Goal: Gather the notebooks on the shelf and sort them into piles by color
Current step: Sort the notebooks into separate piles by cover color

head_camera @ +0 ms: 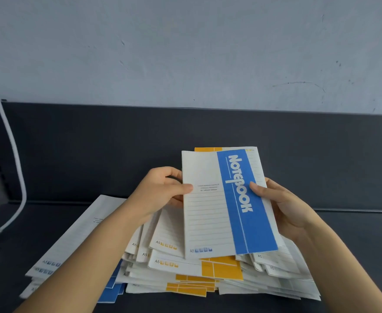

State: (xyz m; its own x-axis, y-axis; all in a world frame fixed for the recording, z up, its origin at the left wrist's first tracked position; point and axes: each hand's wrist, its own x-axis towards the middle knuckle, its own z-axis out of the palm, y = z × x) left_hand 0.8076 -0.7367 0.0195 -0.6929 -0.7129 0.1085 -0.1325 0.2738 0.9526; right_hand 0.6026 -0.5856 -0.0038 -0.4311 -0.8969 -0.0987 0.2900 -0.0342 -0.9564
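— Dark grey shelf (355,256), with a pale, scuffed wall (185,53) behind it. Where is the notebook that's being handled?

— Just above the heap of notebooks (208,274). The blue notebook (228,204) is held nearly upright with its cover facing the camera. Its blue band, with the word "Notebook", runs down the right side.

— Who has it?

— Both hands. The left hand (160,193) pinches the left edge, thumb flat on the cover and fingers curled behind. The right hand (282,206) grips the right edge, thumb on the blue band and fingers tucked behind.

— Is that the only book in them?

— No. A yellow notebook (208,149) sits behind it, its yellow strip poking out above the top edge. A lined cover also shows along the right side. I cannot tell how many are back there.

— And the heap itself?

— It lies on the shelf right under the hands, loose and fanned out. Most covers are white with yellow bands and small yellow squares. Some blue edges peek out at its lower left.

— Anything beside the heap?

— To its left, pressed against it, is a flatter pile of blue-marked notebooks (79,233), partly hidden by the left forearm. Farther left of the heap, a white cable (13,143) curves down the dark back panel (95,143) to something white that the frame edge cuts off.
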